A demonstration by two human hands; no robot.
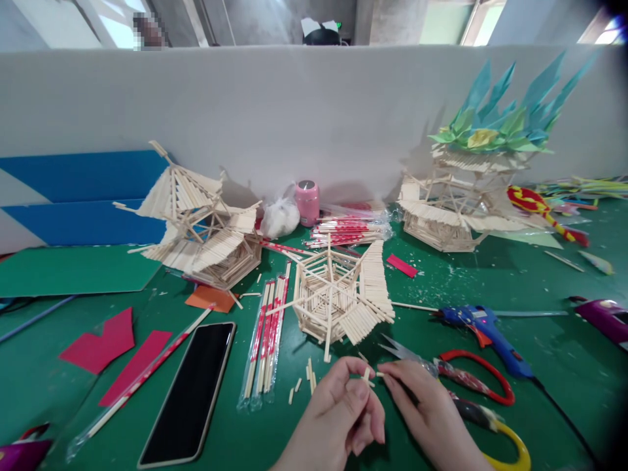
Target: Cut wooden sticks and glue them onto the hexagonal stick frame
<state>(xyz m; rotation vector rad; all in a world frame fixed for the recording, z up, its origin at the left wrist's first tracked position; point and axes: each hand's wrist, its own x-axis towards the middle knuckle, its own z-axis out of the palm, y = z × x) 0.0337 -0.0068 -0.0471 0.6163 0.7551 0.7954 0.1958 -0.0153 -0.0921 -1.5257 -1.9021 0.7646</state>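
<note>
My left hand (341, 405) is closed, pinching short cut wooden stick pieces (366, 375) between thumb and forefinger. Close beside it, my right hand (426, 409) has its thumb and forefinger together on another short stick piece (380, 375). Just beyond both hands stands a small openwork structure of wooden sticks (330, 288), its spokes meeting in the middle and stick-covered roof panels on its right side. A few loose cut pieces (309, 376) lie left of my left hand. Scissors with red handles (475, 379) lie beside my right hand, partly over a yellow-and-black-handled tool (490, 425).
Right of the structure lies a blue glue gun (483, 327) with a cord. Wrapped chopsticks (265, 333) and a phone (189, 392) lie left. Larger stick models stand back left (206, 229) and back right (451, 203). A pink jar (307, 203) stands near the white partition (294, 118).
</note>
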